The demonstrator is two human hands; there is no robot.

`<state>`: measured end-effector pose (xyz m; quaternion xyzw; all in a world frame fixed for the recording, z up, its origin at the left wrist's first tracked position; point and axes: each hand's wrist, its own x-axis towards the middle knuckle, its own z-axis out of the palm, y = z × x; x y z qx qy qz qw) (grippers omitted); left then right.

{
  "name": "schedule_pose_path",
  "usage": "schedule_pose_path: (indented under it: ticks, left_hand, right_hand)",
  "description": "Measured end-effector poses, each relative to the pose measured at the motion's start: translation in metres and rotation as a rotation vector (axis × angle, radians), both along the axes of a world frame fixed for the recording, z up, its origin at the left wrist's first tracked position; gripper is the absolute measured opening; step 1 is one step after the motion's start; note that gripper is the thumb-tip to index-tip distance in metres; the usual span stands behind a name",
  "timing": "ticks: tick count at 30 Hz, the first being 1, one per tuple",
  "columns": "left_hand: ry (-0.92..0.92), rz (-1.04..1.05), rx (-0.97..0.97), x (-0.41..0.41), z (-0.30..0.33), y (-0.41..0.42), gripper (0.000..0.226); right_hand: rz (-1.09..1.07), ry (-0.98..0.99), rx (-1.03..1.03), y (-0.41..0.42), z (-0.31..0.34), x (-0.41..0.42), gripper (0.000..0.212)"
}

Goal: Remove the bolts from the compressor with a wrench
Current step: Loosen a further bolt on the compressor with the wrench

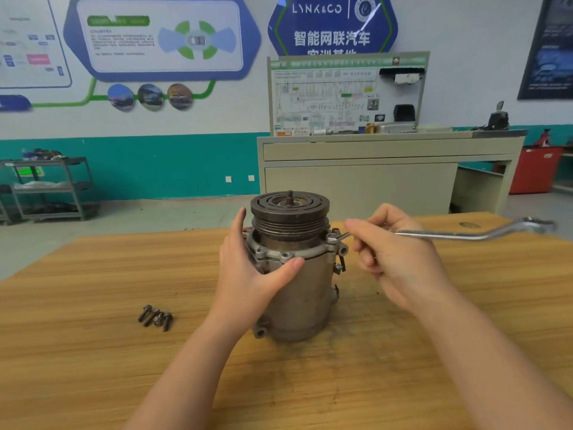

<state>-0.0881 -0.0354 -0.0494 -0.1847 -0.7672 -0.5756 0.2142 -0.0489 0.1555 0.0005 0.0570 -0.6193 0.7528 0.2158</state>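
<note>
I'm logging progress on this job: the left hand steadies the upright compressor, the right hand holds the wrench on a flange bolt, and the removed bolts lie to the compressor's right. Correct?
Not quite. In the head view the removed bolts lie on the table to the compressor's left, not right. The left hand, right hand and wrench are as you say.

blue wall sign (pixel 331 24), well above and behind the hands: "LYNK&CO", below it "智能网联汽车" | white training board (pixel 345 94), behind and above the right hand: "HV", other print too small to read
</note>
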Motion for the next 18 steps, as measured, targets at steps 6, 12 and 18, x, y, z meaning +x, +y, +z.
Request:
schedule_pose_path:
  ticks: [6,12,18]
  left_hand:
    - [-0.002,-0.012,0.006,-0.002,-0.002,-0.001,0.119]
    - [0.002,-0.017,0.004,-0.003,-0.003,-0.001,0.119]
    - [-0.019,-0.03,0.011,-0.003,-0.002,-0.002,0.117]
  right_hand:
    - [0.515,-0.416,-0.363,0.032,0.011,-0.039,0.009]
    - [0.618,-0.415,-0.345,0.025,0.011,-0.064,0.026]
    - [0.271,0.051,-0.309,0.029,0.008,-0.048,0.034]
